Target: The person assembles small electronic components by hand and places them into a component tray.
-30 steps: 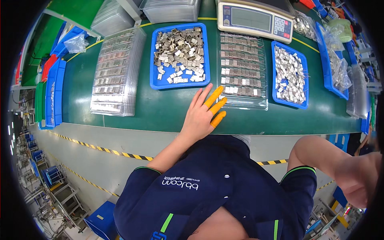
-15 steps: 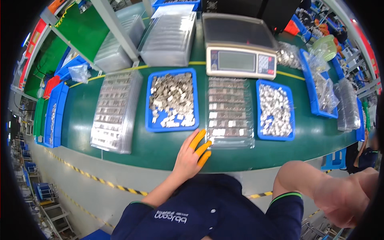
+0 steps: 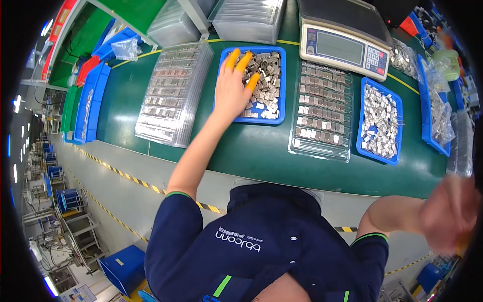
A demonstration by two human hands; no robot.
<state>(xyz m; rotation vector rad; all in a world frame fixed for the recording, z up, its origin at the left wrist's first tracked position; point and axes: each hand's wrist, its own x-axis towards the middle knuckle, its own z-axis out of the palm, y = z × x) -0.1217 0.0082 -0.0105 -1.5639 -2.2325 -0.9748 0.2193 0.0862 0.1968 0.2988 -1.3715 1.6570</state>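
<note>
Over one tray (image 3: 283, 85): left hand (image 3: 232, 93), three finger cots (image 3: 244, 61).

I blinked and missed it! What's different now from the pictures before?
The left hand moved forward and left, from the near right corner of the blue tray to over its loose metal pieces. I can't tell whether the fingers took hold of any. The right hand is still raised, off to the right. The scale and the clear plastic tray of parts stayed put.
</note>
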